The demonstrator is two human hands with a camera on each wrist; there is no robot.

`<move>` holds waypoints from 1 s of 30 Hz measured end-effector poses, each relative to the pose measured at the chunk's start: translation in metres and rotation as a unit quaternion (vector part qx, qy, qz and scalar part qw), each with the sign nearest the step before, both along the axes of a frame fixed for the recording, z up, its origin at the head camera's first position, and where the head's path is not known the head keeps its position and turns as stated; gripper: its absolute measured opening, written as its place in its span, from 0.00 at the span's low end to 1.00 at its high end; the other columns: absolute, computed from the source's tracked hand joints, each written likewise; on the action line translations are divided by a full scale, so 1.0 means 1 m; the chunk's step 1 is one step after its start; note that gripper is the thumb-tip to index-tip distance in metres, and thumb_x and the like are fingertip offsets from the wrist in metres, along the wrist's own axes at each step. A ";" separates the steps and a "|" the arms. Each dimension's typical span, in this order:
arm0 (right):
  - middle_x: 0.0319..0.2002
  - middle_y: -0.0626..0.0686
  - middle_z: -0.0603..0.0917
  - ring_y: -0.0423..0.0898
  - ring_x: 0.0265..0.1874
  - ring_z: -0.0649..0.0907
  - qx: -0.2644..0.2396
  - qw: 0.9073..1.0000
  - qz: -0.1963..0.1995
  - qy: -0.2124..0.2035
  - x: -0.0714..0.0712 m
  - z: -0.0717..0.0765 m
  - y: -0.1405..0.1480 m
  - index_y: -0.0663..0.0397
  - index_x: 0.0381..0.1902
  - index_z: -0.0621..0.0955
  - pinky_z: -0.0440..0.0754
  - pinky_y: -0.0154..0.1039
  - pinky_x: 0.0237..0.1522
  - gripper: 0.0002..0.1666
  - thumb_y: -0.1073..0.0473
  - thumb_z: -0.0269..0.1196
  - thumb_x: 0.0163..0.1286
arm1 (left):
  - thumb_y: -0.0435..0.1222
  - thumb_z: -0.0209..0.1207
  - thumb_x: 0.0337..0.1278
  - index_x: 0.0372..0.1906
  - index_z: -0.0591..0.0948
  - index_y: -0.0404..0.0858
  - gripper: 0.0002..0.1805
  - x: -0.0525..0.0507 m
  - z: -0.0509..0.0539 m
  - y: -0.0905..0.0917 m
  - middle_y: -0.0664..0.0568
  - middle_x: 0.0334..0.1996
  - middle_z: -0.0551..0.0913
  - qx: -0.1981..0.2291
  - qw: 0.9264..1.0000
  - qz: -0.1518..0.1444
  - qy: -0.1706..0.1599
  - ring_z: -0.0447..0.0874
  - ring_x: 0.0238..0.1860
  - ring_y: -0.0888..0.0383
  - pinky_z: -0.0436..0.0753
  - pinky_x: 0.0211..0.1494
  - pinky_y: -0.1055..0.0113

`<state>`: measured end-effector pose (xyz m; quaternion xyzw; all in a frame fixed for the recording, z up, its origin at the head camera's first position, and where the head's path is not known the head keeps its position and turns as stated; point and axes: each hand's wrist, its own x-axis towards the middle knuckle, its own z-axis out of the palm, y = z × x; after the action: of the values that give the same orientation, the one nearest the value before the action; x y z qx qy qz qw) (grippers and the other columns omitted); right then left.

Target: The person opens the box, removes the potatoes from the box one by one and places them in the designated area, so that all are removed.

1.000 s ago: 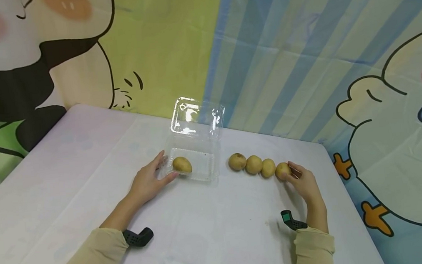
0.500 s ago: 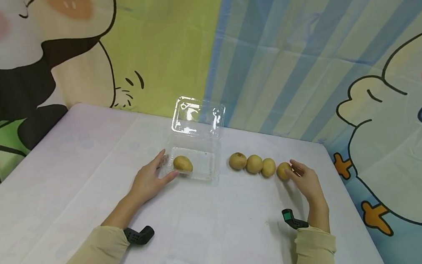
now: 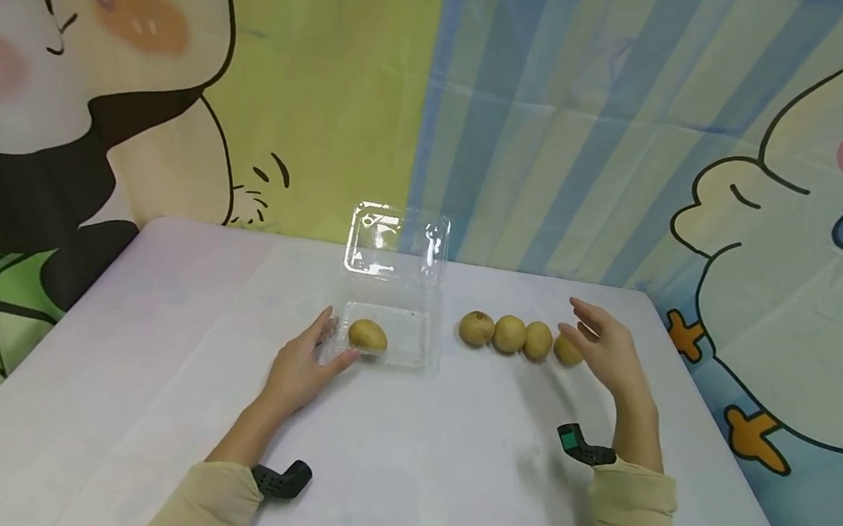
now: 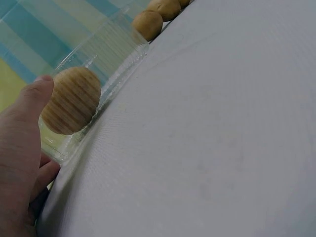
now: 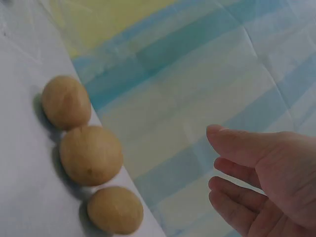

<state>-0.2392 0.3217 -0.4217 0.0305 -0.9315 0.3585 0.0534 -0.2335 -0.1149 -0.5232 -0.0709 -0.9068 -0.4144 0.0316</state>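
A clear plastic clamshell container stands with its lid raised, one potato in the left part of its base. My left hand grips the container's left end, thumb along the front wall, fingers round the left side; in the left wrist view the thumb lies against the wall beside the potato. To the right of the container, several potatoes form a row on the table. Over the row's right end hovers my right hand, holding nothing, fingers loosely spread; it partly hides the rightmost potato.
A white cloth covers the table. Behind its far edge hangs a printed curtain with cartoon figures and blue stripes. The raised lid stands near that edge. Both wrists carry a black device.
The right hand has released the rightmost potato and lifted above it. That potato stays at the row's end. The left hand keeps its place on the container.
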 end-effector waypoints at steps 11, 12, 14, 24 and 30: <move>0.65 0.55 0.72 0.56 0.61 0.76 0.058 0.972 0.220 0.052 -0.012 0.019 -0.125 0.53 0.68 0.68 0.77 0.46 0.60 0.36 0.59 0.66 0.63 | 0.65 0.57 0.51 0.75 0.53 0.42 0.53 0.005 0.003 0.000 0.44 0.67 0.69 0.004 1.000 0.001 0.014 0.68 0.66 0.41 0.64 0.68 0.41; 0.66 0.54 0.72 0.57 0.60 0.77 0.074 0.968 0.236 0.041 -0.015 0.018 -0.135 0.51 0.68 0.68 0.77 0.46 0.59 0.36 0.57 0.66 0.63 | 0.65 0.57 0.50 0.75 0.53 0.42 0.53 0.005 0.003 0.000 0.44 0.67 0.69 0.004 1.000 0.001 0.016 0.68 0.66 0.42 0.64 0.68 0.42; 0.67 0.52 0.71 0.57 0.59 0.78 0.098 0.960 0.262 0.020 -0.021 0.015 -0.154 0.48 0.69 0.67 0.78 0.46 0.59 0.37 0.54 0.66 0.63 | 0.65 0.57 0.51 0.75 0.53 0.42 0.53 0.005 0.003 0.001 0.44 0.67 0.69 0.006 1.000 -0.001 0.016 0.68 0.66 0.42 0.64 0.68 0.42; 0.70 0.48 0.68 0.47 0.68 0.68 0.184 0.911 0.365 -0.052 -0.048 0.000 -0.207 0.47 0.71 0.64 0.67 0.42 0.68 0.41 0.57 0.67 0.61 | 0.67 0.57 0.49 0.75 0.53 0.42 0.54 0.004 0.002 0.001 0.44 0.67 0.69 0.007 1.000 0.001 0.018 0.68 0.66 0.43 0.66 0.67 0.42; 0.71 0.47 0.65 0.45 0.71 0.63 0.214 0.887 0.403 -0.063 -0.054 -0.003 -0.222 0.45 0.71 0.65 0.62 0.42 0.71 0.38 0.57 0.65 0.64 | 0.67 0.57 0.49 0.74 0.54 0.42 0.53 0.005 0.003 0.001 0.45 0.67 0.70 0.009 1.000 0.001 0.020 0.68 0.67 0.43 0.66 0.67 0.42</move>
<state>-0.2936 0.0997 -0.4245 0.3916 -0.8944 0.1422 -0.1625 -0.2288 -0.1141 -0.5203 -0.0776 -0.9024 -0.4208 0.0509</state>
